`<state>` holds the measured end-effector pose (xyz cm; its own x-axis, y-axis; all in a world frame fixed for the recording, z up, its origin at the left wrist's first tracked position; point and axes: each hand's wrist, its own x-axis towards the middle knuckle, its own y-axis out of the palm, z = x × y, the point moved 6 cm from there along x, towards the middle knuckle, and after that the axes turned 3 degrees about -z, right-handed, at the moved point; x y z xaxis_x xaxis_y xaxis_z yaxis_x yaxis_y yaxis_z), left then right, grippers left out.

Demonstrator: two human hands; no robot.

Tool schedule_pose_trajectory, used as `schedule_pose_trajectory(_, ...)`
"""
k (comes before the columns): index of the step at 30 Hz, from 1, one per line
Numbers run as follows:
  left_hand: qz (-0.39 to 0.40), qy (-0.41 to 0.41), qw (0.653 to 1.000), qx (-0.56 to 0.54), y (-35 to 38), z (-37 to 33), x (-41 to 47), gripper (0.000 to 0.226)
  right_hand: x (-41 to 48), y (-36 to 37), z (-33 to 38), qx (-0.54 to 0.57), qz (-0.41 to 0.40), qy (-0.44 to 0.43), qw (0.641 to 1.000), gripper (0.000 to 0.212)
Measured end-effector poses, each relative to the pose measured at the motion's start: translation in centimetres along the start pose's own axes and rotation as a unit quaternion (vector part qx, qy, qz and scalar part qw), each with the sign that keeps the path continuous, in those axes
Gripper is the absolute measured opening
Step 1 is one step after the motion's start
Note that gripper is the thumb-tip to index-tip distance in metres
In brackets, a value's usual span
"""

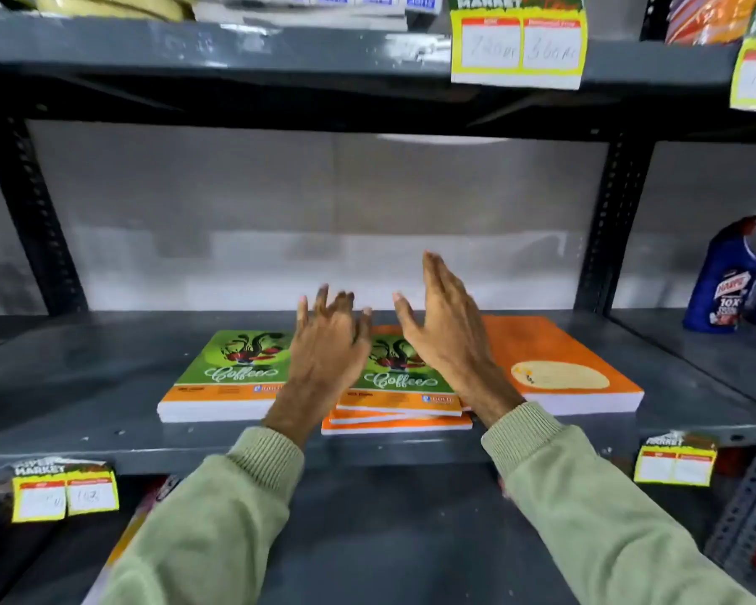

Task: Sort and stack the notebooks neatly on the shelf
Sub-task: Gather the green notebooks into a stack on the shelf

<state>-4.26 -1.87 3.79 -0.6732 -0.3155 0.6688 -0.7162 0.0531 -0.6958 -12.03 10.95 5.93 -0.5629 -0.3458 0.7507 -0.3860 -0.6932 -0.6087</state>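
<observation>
Three piles of notebooks lie on the grey metal shelf [105,386]. On the left is a neat green "Coffee" stack [232,377]. The middle pile [400,401] has a green "Coffee" cover on top and its lower orange books stick out unevenly. A thick orange stack [559,369] with a pale oval label lies on the right. My left hand [328,342] hovers over the gap between the left and middle piles, fingers spread, holding nothing. Over the middle pile's right side my right hand [446,325] is raised edge-on, palm facing left, empty.
Blue detergent bottles [725,277] stand in the neighbouring bay at right, beyond a perforated upright [607,224]. Yellow price tags hang on the shelf edges [518,48] [64,493] [675,465]. Goods fill the shelf above; a lower shelf lies beneath my sleeves.
</observation>
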Motion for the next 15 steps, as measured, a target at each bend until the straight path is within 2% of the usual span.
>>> schedule_pose_trajectory(4, 0.134, -0.073, 0.988, 0.018, 4.3, 0.9, -3.9, 0.051, -4.1, 3.9, -2.4, -0.017, 0.148, 0.083, 0.985, 0.097)
schedule_pose_trajectory(7, 0.137, -0.110, 0.984, -0.018, 4.9, 1.3, -4.6, 0.043, -6.3, 5.6, -3.5, -0.020, 0.202, 0.128, 0.971, 0.099)
schedule_pose_trajectory(12, 0.120, -0.123, 0.981, -0.088, 5.0, 0.5, -4.2, 0.022, -7.0, 5.9, -3.9, 0.029, 0.184, 0.146, 0.972, 0.092)
schedule_pose_trajectory(13, 0.104, -0.132, 0.979, -0.113, 5.0, 0.4, -4.0, 0.021, -7.0, 5.6, -3.9, 0.039, 0.169, 0.145, 0.974, 0.090)
schedule_pose_trajectory(15, 0.064, -0.155, 0.968, -0.187, 4.5, 0.3, -4.0, 0.033, -7.2, 4.9, -3.8, 0.075, 0.135, 0.143, 0.978, 0.086)
